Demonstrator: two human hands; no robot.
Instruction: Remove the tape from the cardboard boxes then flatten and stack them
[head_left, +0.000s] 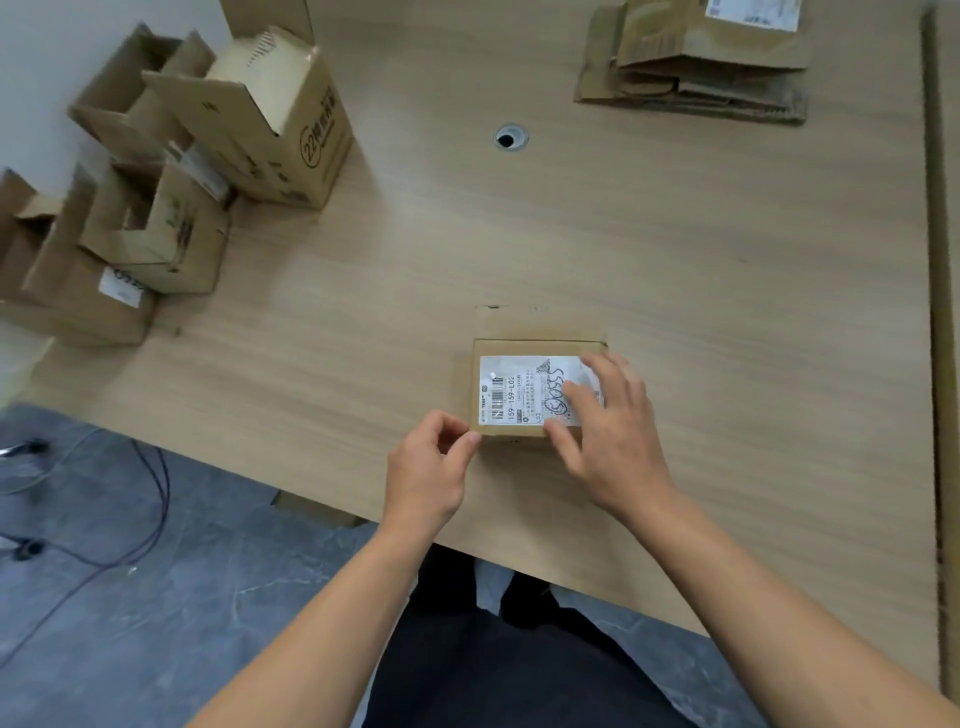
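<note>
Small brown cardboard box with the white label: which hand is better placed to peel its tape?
Probably left: the left hand curls its fingertips at the near-left corner of the small brown cardboard box; the right hand lies flat on the white label.

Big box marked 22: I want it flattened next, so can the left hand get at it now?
Probably yes, with a long reach: only bare table lies between the left hand and the big box.

left hand (426, 467) curled, right hand (613, 441) flat
</note>
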